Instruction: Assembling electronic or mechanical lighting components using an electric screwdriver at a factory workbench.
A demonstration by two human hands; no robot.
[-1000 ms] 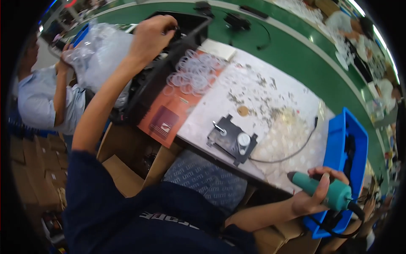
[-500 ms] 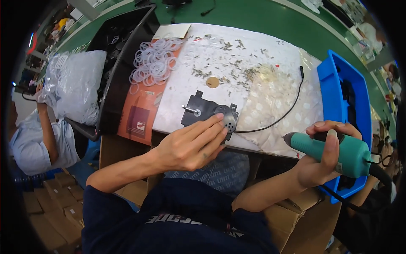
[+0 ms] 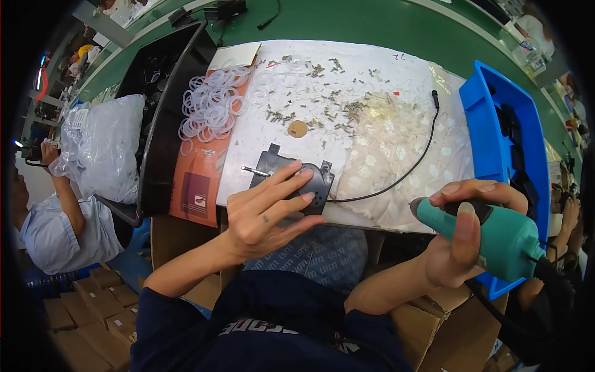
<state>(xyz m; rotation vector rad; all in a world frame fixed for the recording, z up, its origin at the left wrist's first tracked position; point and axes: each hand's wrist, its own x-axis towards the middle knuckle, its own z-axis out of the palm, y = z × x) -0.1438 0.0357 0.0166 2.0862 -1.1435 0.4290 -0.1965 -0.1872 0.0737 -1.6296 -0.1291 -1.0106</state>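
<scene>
My left hand (image 3: 268, 208) lies with fingers spread on a black plastic part (image 3: 296, 180) at the near edge of the white work mat (image 3: 347, 111). A thin metal pin sticks out of the part's left side. My right hand (image 3: 462, 239) grips a teal electric screwdriver (image 3: 489, 232), held level off the table's near right edge, its tip pointing left. A black cable (image 3: 403, 173) runs from the part across the mat. Small screws (image 3: 310, 105) and a round brown disc (image 3: 298, 128) are scattered above the part.
A pile of clear rings (image 3: 214, 108) lies on an orange sheet (image 3: 195, 180) left of the mat. A black tray (image 3: 162, 118) and a clear bag (image 3: 102, 146) stand further left. A blue bin (image 3: 489, 130) sits at the right. Another person (image 3: 59, 217) sits at left.
A second ago my left hand reached far up-left to the black tray; it came back and now rests on the black part. The right hand keeps the screwdriver and has shifted little.
</scene>
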